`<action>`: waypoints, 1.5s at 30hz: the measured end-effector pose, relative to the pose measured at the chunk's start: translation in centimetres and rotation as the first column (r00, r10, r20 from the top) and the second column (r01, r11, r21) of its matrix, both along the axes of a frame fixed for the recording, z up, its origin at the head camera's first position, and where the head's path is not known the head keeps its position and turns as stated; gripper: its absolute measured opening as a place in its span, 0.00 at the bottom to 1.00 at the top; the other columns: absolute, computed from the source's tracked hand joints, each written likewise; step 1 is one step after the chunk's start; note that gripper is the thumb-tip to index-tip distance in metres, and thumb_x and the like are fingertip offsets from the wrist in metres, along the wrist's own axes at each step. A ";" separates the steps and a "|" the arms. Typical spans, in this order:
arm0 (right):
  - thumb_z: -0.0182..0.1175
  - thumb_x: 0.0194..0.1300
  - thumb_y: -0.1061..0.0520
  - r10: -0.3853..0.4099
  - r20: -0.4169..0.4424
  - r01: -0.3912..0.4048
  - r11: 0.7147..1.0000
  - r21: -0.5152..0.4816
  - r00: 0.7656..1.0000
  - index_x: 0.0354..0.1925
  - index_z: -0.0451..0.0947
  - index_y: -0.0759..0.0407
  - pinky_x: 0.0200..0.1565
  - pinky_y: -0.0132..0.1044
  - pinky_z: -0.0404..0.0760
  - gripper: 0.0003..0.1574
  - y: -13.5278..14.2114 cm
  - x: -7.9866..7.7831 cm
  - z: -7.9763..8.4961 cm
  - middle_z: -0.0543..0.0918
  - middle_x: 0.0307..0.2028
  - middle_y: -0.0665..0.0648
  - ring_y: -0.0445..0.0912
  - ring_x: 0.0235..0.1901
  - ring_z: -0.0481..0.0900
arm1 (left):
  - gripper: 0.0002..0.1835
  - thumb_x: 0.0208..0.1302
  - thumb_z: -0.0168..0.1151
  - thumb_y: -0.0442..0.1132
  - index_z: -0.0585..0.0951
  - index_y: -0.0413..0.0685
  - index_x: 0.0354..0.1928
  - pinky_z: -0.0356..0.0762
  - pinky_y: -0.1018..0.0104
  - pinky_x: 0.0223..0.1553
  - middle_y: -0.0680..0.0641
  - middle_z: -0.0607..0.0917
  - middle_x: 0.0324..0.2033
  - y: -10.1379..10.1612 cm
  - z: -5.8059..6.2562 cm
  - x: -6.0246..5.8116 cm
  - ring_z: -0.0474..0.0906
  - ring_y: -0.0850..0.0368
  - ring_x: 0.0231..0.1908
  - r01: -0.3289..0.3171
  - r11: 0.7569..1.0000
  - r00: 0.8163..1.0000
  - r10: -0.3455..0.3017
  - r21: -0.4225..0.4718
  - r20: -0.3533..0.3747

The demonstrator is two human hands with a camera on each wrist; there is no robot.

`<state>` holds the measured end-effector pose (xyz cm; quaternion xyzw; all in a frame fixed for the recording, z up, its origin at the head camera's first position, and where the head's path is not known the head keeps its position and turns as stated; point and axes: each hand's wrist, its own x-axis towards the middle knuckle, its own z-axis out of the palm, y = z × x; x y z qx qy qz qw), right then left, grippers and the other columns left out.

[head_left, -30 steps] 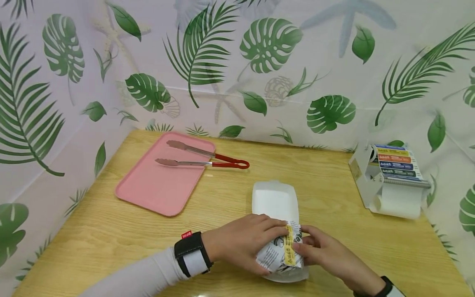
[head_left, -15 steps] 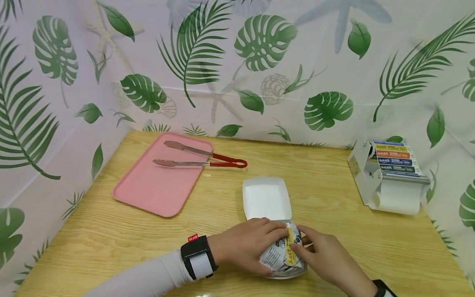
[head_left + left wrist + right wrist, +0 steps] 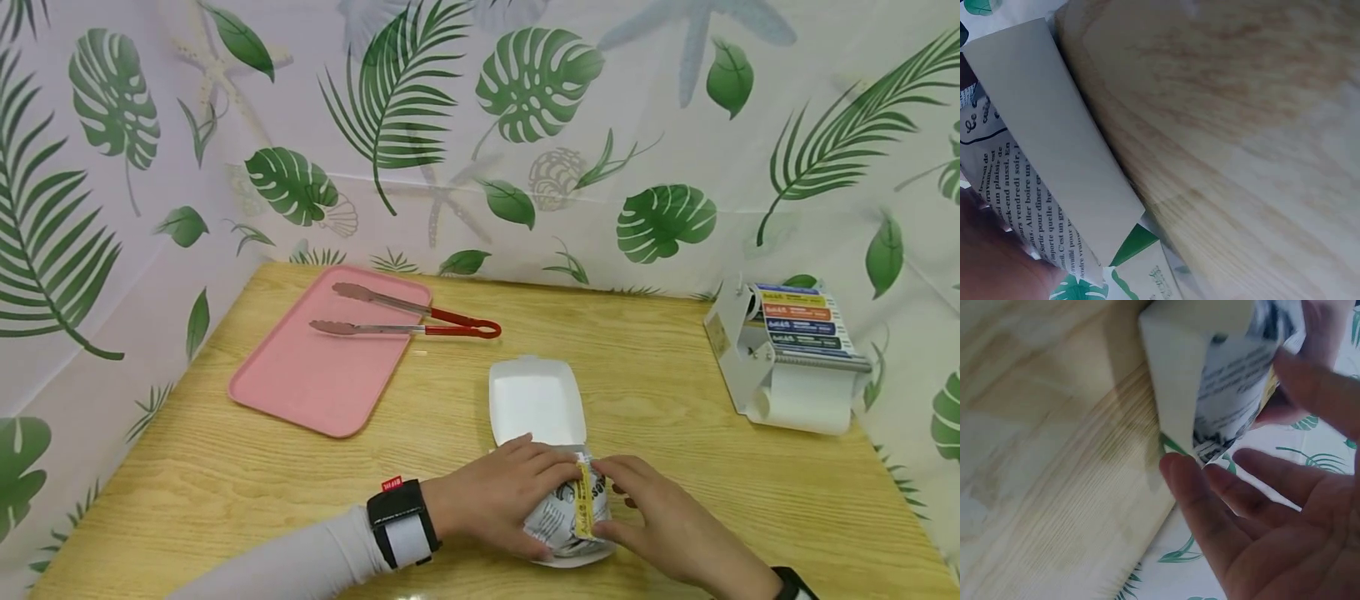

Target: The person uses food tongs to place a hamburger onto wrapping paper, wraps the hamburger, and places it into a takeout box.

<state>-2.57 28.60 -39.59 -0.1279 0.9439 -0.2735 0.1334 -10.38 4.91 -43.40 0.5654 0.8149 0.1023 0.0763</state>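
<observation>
A package wrapped in newspaper-print paper, with a yellow label strip across it, sits in the near half of a white hinged takeout box. The box's lid is raised at the far side. My left hand rests over the package's left part, fingers extended, with thumb and fingers spread apart. My right hand is at the right side, its thumb by the label's lower end. In the right wrist view, the right fingers stretch below the box corner, and the left hand is largely hidden behind the package.
A pink tray lies at the left, with red-handled tongs spread partly across it. At the right stands a dispenser with colored label strips and a white roll. A leaf-print cloth backs the wooden table.
The box has shifted slightly left, and its lid shows more fully. My right fingers have opened away from the package's edge. The left hand has stayed on the package.
</observation>
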 end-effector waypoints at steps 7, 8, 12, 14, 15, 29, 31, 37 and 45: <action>0.69 0.62 0.36 0.029 -0.013 -0.028 0.998 0.057 0.999 0.70 0.72 0.59 0.57 0.58 0.80 0.47 0.1 -0.1 -0.4 0.74 0.67 0.63 0.61 0.61 0.78 | 0.58 0.54 0.60 0.80 0.56 0.59 0.80 0.48 0.50 0.79 0.50 0.52 0.81 -2.6 0.1 -0.2 0.49 0.51 0.79 -0.029 0.998 0.997 0.025 0.053 0.069; 0.69 0.61 0.35 0.025 -0.009 -0.025 0.997 0.067 1.000 0.70 0.72 0.58 0.58 0.61 0.78 0.48 0.1 -0.1 -0.4 0.74 0.68 0.63 0.62 0.63 0.76 | 0.57 0.54 0.60 0.79 0.57 0.59 0.80 0.50 0.50 0.78 0.49 0.53 0.80 -3.1 0.2 -0.2 0.50 0.51 0.79 -0.047 0.997 0.997 0.042 0.063 0.066; 0.70 0.56 0.30 0.030 0.017 -0.032 0.995 0.095 0.999 0.72 0.70 0.57 0.60 0.63 0.76 0.55 0.0 -0.2 -0.1 0.73 0.69 0.63 0.63 0.65 0.74 | 0.52 0.60 0.60 0.76 0.61 0.54 0.78 0.57 0.53 0.76 0.47 0.63 0.75 -4.5 0.3 -0.1 0.60 0.52 0.74 -0.123 0.990 0.992 0.121 0.073 0.031; 0.71 0.54 0.28 0.045 0.023 -0.047 0.993 0.108 0.999 0.72 0.69 0.58 0.60 0.62 0.77 0.58 0.0 -0.4 0.1 0.73 0.68 0.63 0.63 0.65 0.74 | 0.51 0.62 0.60 0.73 0.62 0.50 0.78 0.60 0.53 0.75 0.48 0.68 0.72 -4.7 0.3 0.0 0.63 0.52 0.71 -0.143 0.987 0.990 0.142 0.068 0.009; 0.71 0.54 0.28 0.054 0.022 -0.056 0.992 0.114 0.998 0.72 0.69 0.59 0.60 0.62 0.77 0.59 0.0 -0.5 0.1 0.73 0.68 0.62 0.62 0.64 0.74 | 0.50 0.62 0.60 0.73 0.62 0.49 0.77 0.60 0.54 0.74 0.49 0.70 0.70 -4.7 0.3 0.1 0.64 0.53 0.70 -0.148 0.987 0.989 0.148 0.063 0.007; 0.77 0.47 0.31 0.024 0.165 -0.055 0.982 0.183 0.986 0.72 0.68 0.63 0.53 0.56 0.81 0.64 -0.9 -2.2 -0.6 0.80 0.57 0.63 0.55 0.53 0.81 | 0.44 0.57 0.76 0.56 0.67 0.48 0.72 0.66 0.63 0.70 0.52 0.76 0.62 -3.4 0.2 0.0 0.70 0.58 0.63 -0.185 0.980 0.977 0.174 0.080 0.124; 0.77 0.48 0.32 0.042 0.182 -0.070 0.986 0.153 0.982 0.71 0.68 0.65 0.58 0.60 0.78 0.64 -0.8 -2.4 -0.7 0.80 0.60 0.65 0.58 0.58 0.80 | 0.44 0.56 0.78 0.52 0.68 0.47 0.71 0.66 0.65 0.70 0.52 0.76 0.62 -3.1 0.2 -0.2 0.70 0.58 0.63 -0.174 0.981 0.976 0.161 0.082 0.148; 0.75 0.50 0.32 0.141 0.157 -0.157 0.983 0.097 0.978 0.70 0.69 0.68 0.53 0.55 0.81 0.62 -0.1 -2.9 -1.5 0.81 0.56 0.61 0.52 0.52 0.80 | 0.44 0.54 0.79 0.43 0.66 0.43 0.70 0.65 0.71 0.69 0.49 0.75 0.61 -2.7 0.4 -0.6 0.69 0.57 0.63 -0.121 0.989 0.975 0.101 0.091 0.196; 0.74 0.57 0.36 0.163 0.152 -0.152 0.985 -0.080 0.975 0.75 0.60 0.67 0.35 0.32 0.75 0.62 1.6 -2.4 -1.3 0.79 0.41 0.51 0.36 0.35 0.74 | 0.55 0.45 0.79 0.67 0.68 0.53 0.73 0.67 0.56 0.70 0.46 0.68 0.69 -4.6 1.1 -0.4 0.64 0.52 0.68 -0.266 0.961 0.954 0.252 0.071 0.159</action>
